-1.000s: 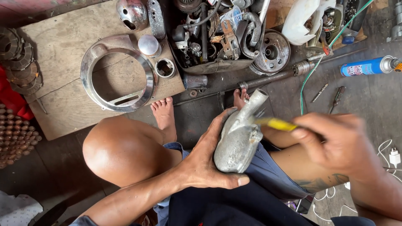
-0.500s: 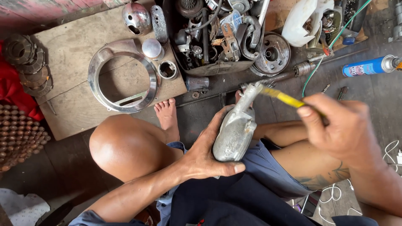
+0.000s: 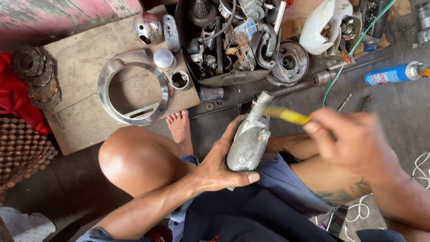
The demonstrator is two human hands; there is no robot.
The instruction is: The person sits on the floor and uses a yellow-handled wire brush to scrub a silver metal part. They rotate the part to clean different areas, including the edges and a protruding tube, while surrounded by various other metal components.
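- The left hand (image 3: 219, 168) wraps its grip around the lower, rounded end of a dull grey metal casting (image 3: 247, 142), thumb pressed along the bottom edge and fingers curled behind it; the casting rests on the person's lap, over the blue shorts (image 3: 286, 188).
- The casting's long axis runs from the left hand up and slightly right, ending in a narrow neck (image 3: 263, 101) that points away from the body toward the floor clutter.
- The right hand (image 3: 354, 143) has its grip pinched shut on a yellow-handled tool (image 3: 286, 115), thumb on top; the tool is motion-blurred, so its tip cannot be made out.
- The tool lies nearly level, running left from the right hand to the casting's upper part, just below the neck. It meets the casting crosswise to the long axis.
- The right hand is nearer the neck; the left hand is nearer the broad base.
- A blue spray can (image 3: 394, 73) with a pale label band lies on its side on the floor at the far right, nozzle end pointing right, well apart from both hands.
- A white plastic jug (image 3: 320, 22) sits at the top, beside a dark tub of metal parts (image 3: 224, 40).
- A chrome ring (image 3: 134, 87) lies flat on a wooden board (image 3: 76, 67) to the upper left, near the left foot (image 3: 180, 127).
- A green wire (image 3: 345, 62) runs down the floor between the jug and the can.
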